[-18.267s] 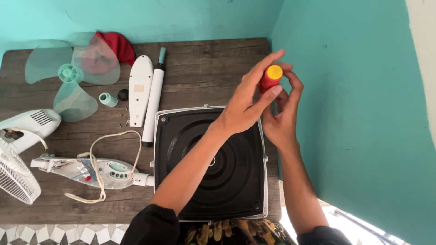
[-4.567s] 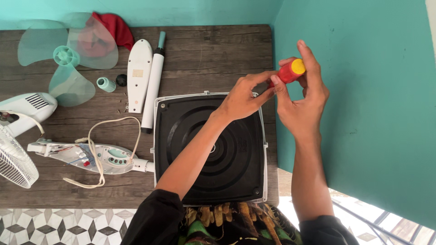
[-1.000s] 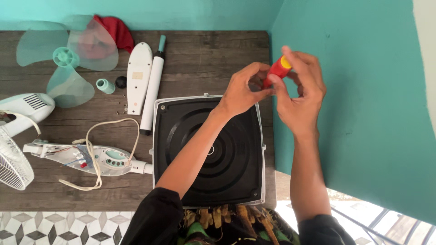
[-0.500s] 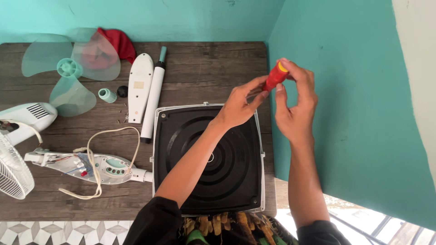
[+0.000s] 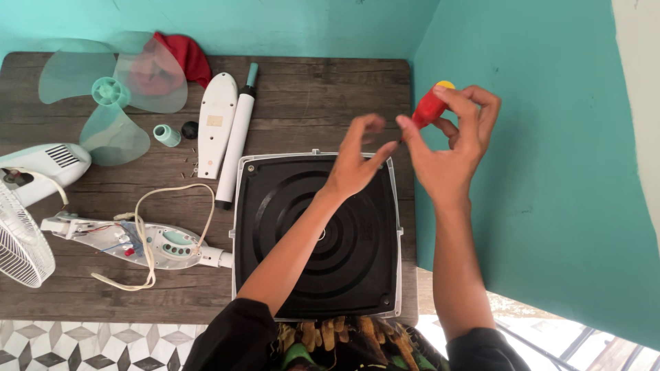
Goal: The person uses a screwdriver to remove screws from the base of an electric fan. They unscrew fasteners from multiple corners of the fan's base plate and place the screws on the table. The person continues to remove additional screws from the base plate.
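Observation:
My right hand (image 5: 450, 148) holds a red screwdriver (image 5: 430, 106) with a yellow cap, raised above the table's right edge near the teal wall. My left hand (image 5: 357, 161) hovers just left of the tool with fingers spread, its fingertips close to the shaft but apart from the handle. Below both hands lies a black square fan base (image 5: 316, 240) with a white rim and concentric ridges.
On the wooden table (image 5: 309, 96) lie a clear fan blade (image 5: 103, 96), a red cloth (image 5: 182, 58), a white cover panel (image 5: 214, 124), a white tube (image 5: 234, 148), a small teal cap (image 5: 166, 135), a control board with cord (image 5: 148, 240), a motor housing (image 5: 41, 165) and a grille (image 5: 20, 240).
My left hand has let go of the screwdriver and opened. The right hand keeps the tool, now held a little farther right.

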